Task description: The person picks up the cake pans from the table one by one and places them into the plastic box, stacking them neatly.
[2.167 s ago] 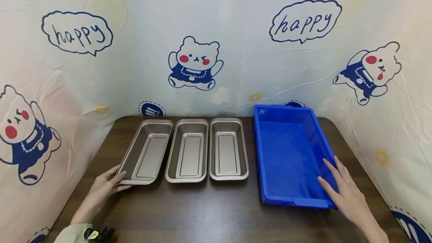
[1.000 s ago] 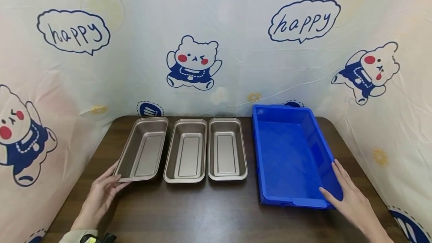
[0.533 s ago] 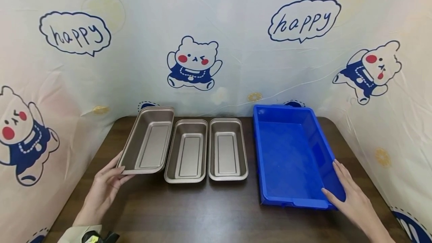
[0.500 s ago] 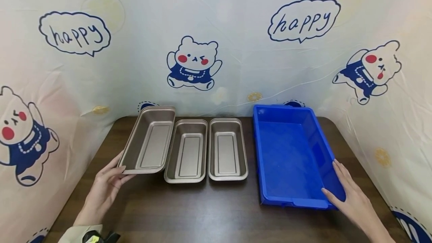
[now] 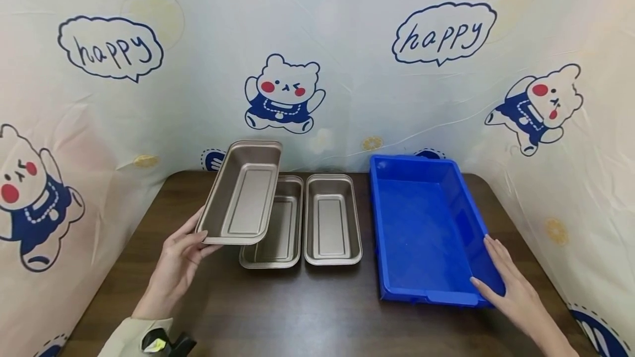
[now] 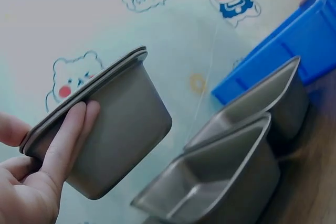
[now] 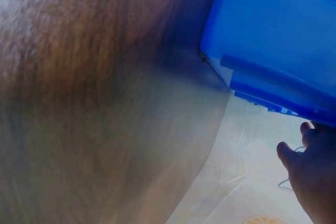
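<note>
Left hand [image 5: 176, 263]: grip closed on the near-left corner of a metal loaf pan [image 5: 248, 197], thumb at the rim, fingers against the underside and outer wall (clearest in the left wrist view). Pan is raised clear of the counter [image 5: 278, 313], cavity facing the head camera; from there it overlaps part of the middle pan [image 5: 289, 225].

Middle pan and right-hand pan [image 5: 331, 225] rest side by side on the counter, cavities up, long sides running away from the person. The two look alike in shape and finish to the held one.

Right hand [image 5: 518, 291]: at the right wall of a blue tray [image 5: 421, 236], near its front corner. Grip wide: fingers extended at the rim, thumb spread apart from them. Firmness of contact cannot be told.

Tray stands on the counter to the right of the pans, a gap between. Pale sleeve [image 5: 129, 339] and a black wrist strap [image 5: 168, 344] on the left arm. Behind: a printed cloth [image 5: 347, 21] with bear figures [image 5: 283, 109] and "happy" bubbles [image 5: 110, 48].
</note>
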Demonstrator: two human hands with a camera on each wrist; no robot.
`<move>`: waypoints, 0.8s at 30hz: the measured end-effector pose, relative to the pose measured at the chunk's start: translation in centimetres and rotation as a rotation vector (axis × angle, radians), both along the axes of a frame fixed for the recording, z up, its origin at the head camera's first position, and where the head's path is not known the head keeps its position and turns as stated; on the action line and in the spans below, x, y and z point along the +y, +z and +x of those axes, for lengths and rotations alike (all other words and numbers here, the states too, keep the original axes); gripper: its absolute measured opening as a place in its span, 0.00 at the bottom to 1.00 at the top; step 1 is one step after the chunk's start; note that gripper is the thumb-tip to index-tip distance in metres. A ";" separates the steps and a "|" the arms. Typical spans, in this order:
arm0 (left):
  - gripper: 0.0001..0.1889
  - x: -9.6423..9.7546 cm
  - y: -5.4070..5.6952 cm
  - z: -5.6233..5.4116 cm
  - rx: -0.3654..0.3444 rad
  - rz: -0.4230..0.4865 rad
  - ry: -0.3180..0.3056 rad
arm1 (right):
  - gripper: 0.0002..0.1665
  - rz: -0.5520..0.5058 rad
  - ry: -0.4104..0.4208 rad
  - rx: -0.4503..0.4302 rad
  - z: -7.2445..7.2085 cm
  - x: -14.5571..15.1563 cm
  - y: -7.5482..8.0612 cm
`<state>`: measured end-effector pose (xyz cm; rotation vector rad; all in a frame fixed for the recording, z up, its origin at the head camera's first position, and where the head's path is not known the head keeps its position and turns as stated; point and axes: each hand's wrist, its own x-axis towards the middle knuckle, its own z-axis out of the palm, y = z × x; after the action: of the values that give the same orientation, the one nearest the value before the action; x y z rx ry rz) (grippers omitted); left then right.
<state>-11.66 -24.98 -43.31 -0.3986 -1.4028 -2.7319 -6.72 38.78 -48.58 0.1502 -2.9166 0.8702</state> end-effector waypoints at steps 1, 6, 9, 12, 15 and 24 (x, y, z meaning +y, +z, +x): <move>0.31 0.4 0.2 0.0 0.000 -0.004 0.000 | 0.57 -0.004 0.003 0.002 0.0 0.0 -0.1; 0.30 2.4 0.9 0.0 -0.014 -0.060 0.020 | 0.57 -0.007 0.003 0.003 0.1 0.1 -0.3; 0.29 3.7 1.2 -0.1 -0.042 -0.094 0.023 | 0.57 -0.002 0.001 0.007 0.2 0.1 -0.3; 0.29 5.0 1.4 -0.2 -0.069 -0.126 0.018 | 0.57 -0.004 0.001 0.010 0.2 0.1 -0.2; 0.31 6.4 1.7 -0.4 -0.091 -0.147 0.000 | 0.57 -0.031 0.012 0.010 0.3 0.2 -0.2; 0.33 9.9 2.0 -1.1 -0.142 -0.178 -0.020 | 0.54 -0.075 0.079 0.102 0.0 0.6 -0.3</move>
<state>-12.78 -15.09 -41.31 -0.2298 -1.6931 -2.7078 -6.77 39.35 -48.88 0.2971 -2.7962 0.9519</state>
